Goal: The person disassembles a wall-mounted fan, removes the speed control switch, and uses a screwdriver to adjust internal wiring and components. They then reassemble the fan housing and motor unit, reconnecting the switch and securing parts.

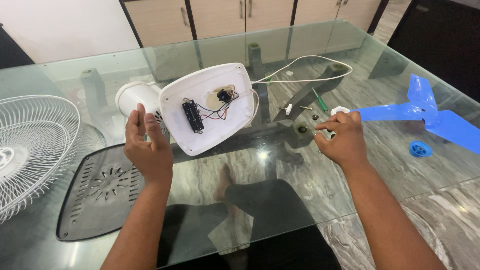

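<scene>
Glass worktop (280, 170) fills the head view, and much is hard to read through it: the person's legs and the table's dark frame show blurred beneath, and reflections wash over the surface. What the right hand (342, 139) pinches is too small to make out; its fingertips are drawn narrowly together on a tiny part, just beside a white ring (341, 109). A few loose screws (306, 108) and a green screwdriver (320, 99) lie just beyond that hand. The blue fan blade (430, 117), to its right, is cut off at the frame edge. The white wire grille (35, 145), far to the left of the left hand (146, 147), is cut off too.

The left hand grips the white fan base (207, 107), tipped up so its underside faces the camera, with a black switch block and thin wires exposed. A white cord (305, 75) loops away from it. A dark vented cover plate (97, 192) lies flat just below the left hand.
</scene>
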